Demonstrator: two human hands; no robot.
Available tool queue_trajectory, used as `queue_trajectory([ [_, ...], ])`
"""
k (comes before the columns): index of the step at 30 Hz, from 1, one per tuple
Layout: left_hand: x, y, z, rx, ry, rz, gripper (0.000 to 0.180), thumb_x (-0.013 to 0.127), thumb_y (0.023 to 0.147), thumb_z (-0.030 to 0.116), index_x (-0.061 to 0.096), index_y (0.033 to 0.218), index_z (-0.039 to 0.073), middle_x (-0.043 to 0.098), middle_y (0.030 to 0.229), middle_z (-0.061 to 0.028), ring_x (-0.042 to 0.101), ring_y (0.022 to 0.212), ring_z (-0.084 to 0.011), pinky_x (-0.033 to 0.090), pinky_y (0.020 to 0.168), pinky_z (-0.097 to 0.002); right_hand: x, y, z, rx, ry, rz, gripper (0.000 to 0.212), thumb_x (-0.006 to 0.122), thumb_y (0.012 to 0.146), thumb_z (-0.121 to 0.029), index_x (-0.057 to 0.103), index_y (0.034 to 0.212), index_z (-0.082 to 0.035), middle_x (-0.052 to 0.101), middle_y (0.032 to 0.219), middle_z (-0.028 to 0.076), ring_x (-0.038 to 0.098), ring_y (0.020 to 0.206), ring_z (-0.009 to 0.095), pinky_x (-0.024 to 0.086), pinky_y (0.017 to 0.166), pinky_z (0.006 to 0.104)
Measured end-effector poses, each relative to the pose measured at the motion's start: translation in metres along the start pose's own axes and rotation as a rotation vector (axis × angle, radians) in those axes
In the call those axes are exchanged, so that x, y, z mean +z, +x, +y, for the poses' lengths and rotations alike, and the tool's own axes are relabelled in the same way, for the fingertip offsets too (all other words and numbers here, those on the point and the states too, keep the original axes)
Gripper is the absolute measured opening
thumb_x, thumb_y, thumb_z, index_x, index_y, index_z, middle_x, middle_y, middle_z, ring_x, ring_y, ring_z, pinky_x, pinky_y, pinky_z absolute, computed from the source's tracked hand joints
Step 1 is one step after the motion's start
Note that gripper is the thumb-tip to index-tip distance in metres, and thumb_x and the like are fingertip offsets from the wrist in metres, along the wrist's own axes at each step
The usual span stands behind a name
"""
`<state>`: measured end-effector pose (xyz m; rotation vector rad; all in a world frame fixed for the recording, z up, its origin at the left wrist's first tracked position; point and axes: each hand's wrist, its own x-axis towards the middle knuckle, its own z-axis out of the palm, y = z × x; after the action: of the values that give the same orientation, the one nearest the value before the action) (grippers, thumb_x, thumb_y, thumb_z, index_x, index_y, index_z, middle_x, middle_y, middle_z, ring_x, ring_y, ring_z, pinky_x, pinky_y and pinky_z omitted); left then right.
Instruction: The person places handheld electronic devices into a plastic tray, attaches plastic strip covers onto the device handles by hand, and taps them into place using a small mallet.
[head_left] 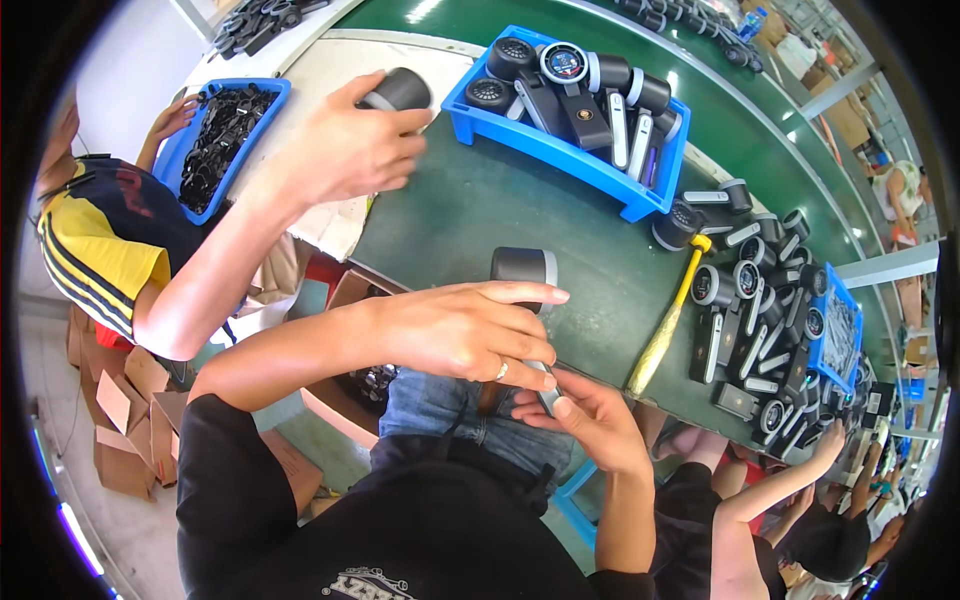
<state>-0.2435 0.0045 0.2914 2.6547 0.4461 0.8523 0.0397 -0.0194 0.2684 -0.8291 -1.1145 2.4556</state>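
Observation:
In front of me I hold a handheld blower-like device with a black drum-shaped head (518,265) and a grey-edged handle; whether it is a fan or a hair dryer I cannot tell. My left hand (465,332) lies over it, index finger stretched beside the head and the other fingers bent to the handle. From the right, my right hand (592,412) pinches the handle's lower end between thumb and fingers. My left fingers hide much of the handle. Beyond my hands, a blue bin (545,150) holds several similar devices.
A co-worker's hand (365,140) at upper left holds a black drum-shaped part (402,90). A yellow stick-like tool (665,325) lies right of me, beside many similar devices (752,290). A blue tray (207,212) holds black parts. Cardboard boxes (135,410) stand on the floor.

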Motion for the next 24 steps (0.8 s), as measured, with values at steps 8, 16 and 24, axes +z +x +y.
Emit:
queue_trajectory([
  [8,-0.001,0.001,-0.001,-0.009,0.009,-0.024,0.033,0.071,0.087,0.013,0.076,0.119,0.008,0.072,0.117,-0.0083,0.069,0.103,-0.0229,0.04,0.119,-0.0537,-0.004,0.006,0.011,-0.032,0.007,0.017,0.054,0.061,0.106,-0.017,0.044,0.15,0.01,0.065,0.13,0.022,0.067,0.121,0.03,0.055,0.106,0.0419],
  [16,-0.005,0.001,-0.003,-0.017,0.02,-0.032,0.035,0.07,0.087,0.012,0.075,0.122,0.009,0.072,0.118,-0.0073,0.069,0.105,-0.0225,0.04,0.119,-0.0533,-0.006,0.01,0.009,-0.064,0.031,-0.009,0.055,0.062,0.106,-0.016,0.044,0.15,0.01,0.066,0.129,0.022,0.066,0.122,0.03,0.056,0.105,0.0425],
  [24,0.012,0.002,0.011,-0.147,0.337,0.352,0.043,0.079,0.086,0.024,0.073,0.127,0.014,0.064,0.144,-0.0108,0.059,0.132,-0.0285,0.037,0.12,-0.0514,0.009,0.005,0.026,-0.463,-0.062,0.248,0.056,0.062,0.104,-0.005,0.039,0.152,0.011,0.066,0.124,0.023,0.072,0.105,0.03,0.061,0.092,0.0416],
])
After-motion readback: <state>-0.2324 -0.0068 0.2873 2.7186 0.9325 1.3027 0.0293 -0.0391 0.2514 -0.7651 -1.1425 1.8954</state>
